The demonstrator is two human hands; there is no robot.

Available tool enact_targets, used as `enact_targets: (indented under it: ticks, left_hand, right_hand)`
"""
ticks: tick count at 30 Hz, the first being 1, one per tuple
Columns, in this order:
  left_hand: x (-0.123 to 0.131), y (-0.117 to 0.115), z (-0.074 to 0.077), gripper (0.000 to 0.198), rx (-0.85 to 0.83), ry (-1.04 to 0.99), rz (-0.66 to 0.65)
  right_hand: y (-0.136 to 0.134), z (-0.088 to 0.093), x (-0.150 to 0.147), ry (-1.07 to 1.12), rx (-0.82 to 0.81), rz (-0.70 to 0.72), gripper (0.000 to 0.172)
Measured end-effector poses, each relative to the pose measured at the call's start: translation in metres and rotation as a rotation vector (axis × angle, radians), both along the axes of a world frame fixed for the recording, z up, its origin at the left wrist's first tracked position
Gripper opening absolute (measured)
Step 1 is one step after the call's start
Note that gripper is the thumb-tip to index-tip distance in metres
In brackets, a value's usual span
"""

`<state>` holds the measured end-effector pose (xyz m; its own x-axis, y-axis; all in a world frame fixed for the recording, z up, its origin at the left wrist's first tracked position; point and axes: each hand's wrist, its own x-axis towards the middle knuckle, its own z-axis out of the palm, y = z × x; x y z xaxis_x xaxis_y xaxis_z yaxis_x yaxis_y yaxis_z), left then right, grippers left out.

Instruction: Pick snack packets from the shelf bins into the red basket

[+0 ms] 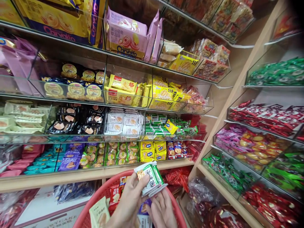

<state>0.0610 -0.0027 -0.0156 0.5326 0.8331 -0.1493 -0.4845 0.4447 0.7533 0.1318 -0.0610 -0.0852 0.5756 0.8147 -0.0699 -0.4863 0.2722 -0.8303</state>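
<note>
My left hand [130, 198] grips a few small green-and-white snack packets [149, 179], its thumb pressed across the front of them. Just below, my right hand [162, 209] has its fingers apart and loosely bent near the lower edge of the packets; whether they touch is unclear. Both hands are over a red plastic basket [89, 202]. Inside it lie a pale green packet [99, 211], red packets [115, 196] and a purple packet [144, 208], which my hands partly cover.
Ahead, clear-fronted shelf bins hold packaged snacks, among them yellow packets [153, 151], green-and-white packets [154, 125] and white packets [123, 123]. On the right, angled bins hold wrapped sweets [251, 142]. A wooden ledge [114, 171] runs behind the basket. Plastic bags [204, 193] lie low at right.
</note>
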Motion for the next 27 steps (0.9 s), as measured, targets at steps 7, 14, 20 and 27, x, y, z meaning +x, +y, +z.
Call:
enact_targets:
  ticks: [7,14,20,27]
  left_hand:
    - [0.01,-0.018,-0.039,0.076,0.04,0.0,0.259]
    - [0.006,-0.025,-0.062,0.073,0.235,0.193,0.274]
    - [-0.032,-0.022,-0.08,0.07,0.527,0.576,0.163]
    - [-0.075,0.002,-0.04,0.098,1.439,1.198,-0.197]
  right_hand:
    - [0.011,-0.009,-0.016,0.204,-0.067,-0.04,0.085]
    - [0.006,-0.01,-0.014,0.383,-0.113,-0.025,0.081]
    - [-0.002,-0.008,-0.009,0.423,-0.116,0.039,0.057]
    - [-0.004,-0.025,-0.006,0.36,-0.174,0.139,0.053]
